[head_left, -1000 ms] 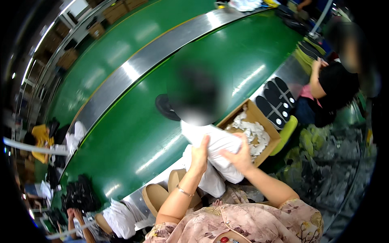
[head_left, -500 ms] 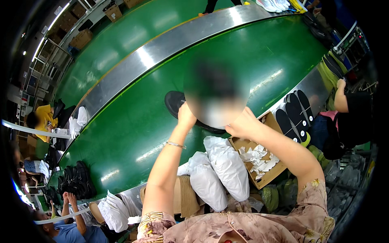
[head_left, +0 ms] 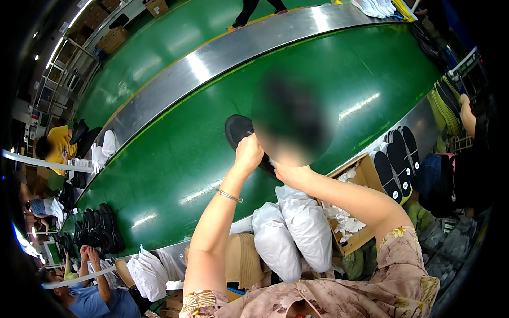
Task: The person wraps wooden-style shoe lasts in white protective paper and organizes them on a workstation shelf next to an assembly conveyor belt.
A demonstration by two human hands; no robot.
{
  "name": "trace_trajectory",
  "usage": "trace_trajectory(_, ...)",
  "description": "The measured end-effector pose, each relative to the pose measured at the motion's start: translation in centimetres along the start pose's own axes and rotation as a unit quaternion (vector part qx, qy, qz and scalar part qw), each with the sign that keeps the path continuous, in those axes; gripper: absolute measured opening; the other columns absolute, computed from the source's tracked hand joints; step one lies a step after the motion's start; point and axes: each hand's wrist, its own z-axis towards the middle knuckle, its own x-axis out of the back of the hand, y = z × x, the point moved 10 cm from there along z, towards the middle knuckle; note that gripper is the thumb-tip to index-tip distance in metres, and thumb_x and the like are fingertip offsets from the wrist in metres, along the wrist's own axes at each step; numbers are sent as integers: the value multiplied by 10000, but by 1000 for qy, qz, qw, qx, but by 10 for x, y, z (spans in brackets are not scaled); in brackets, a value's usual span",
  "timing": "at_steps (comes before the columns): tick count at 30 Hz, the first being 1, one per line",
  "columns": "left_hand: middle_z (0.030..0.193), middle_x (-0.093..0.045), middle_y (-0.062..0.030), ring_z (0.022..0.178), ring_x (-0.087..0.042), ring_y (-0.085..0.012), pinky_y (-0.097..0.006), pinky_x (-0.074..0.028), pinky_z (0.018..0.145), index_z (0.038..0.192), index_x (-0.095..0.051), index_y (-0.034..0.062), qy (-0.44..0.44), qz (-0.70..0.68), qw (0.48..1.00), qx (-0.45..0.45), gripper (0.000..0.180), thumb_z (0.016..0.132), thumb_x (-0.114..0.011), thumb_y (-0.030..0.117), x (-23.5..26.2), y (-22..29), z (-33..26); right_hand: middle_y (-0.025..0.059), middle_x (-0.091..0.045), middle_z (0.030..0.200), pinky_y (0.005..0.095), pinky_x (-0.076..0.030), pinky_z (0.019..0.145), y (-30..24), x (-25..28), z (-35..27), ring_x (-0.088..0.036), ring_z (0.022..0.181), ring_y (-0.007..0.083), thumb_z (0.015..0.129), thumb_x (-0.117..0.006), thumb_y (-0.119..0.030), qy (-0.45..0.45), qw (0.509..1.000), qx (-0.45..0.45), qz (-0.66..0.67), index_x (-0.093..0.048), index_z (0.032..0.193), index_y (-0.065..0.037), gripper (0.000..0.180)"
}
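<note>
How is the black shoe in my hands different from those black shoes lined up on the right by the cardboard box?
The black shoe lies alone on the green belt, with your left hand gripping it and your right hand at its near end; a blurred patch hides part of it. The row of black shoes sits untouched off the belt, packed side by side next to the cardboard box. Both are dark and of similar shape.

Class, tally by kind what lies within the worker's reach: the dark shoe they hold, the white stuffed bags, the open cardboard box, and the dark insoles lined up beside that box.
Dark shoe, held by left hand and right hand: 1
White stuffed bags: 2
Open cardboard box: 1
Dark insoles: about 4; they overlap
Total: about 8
</note>
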Motion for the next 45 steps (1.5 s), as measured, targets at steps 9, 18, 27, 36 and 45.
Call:
trace_trajectory(9,784,-606,-243,759,-590,-411,-469,-463,685,946,-571,-3,9,32,999,6,212,804,-526,149,-3,6,-9,253,-538,896,425,-524,623,12,-45,32,-612,721,361,868,-392,-96,-82,986,-74,123,-459,941,35,164)
trace_trajectory(18,953,-620,-253,929,-598,-382,-424,-472,827,1159,-517,13,-46,-29,998,21,457,789,-609,265,7,-2,-8,300,-500,1083,433,-473,815,14,54,19,-537,973,435,764,-534,-7,18,967,-82,242,-422,1129,62,387)
trace_trajectory(27,1175,-536,-200,1112,-532,-260,-332,-448,913,1242,-426,-42,160,-185,962,-118,374,896,-523,59,172,71,-190,103,-621,935,232,-484,672,15,228,-249,-603,768,134,903,-492,-27,385,774,-364,346,-548,1076,33,191)
trace_trajectory(36,925,-603,-226,809,-591,-280,-348,-502,684,1076,-460,-27,26,-226,951,-208,186,926,-418,75,144,72,-395,120,-612,750,234,-458,526,-185,138,-360,-594,572,159,770,-517,125,317,839,-358,258,-587,894,36,168)
trace_trajectory(45,882,-611,-185,768,-583,-231,-304,-485,652,1047,-495,-33,52,-168,959,-223,195,948,-391,99,93,30,-389,60,-591,785,191,-430,545,-111,-2,-513,-532,610,80,938,-439,-80,386,638,-553,372,-570,1050,11,195)
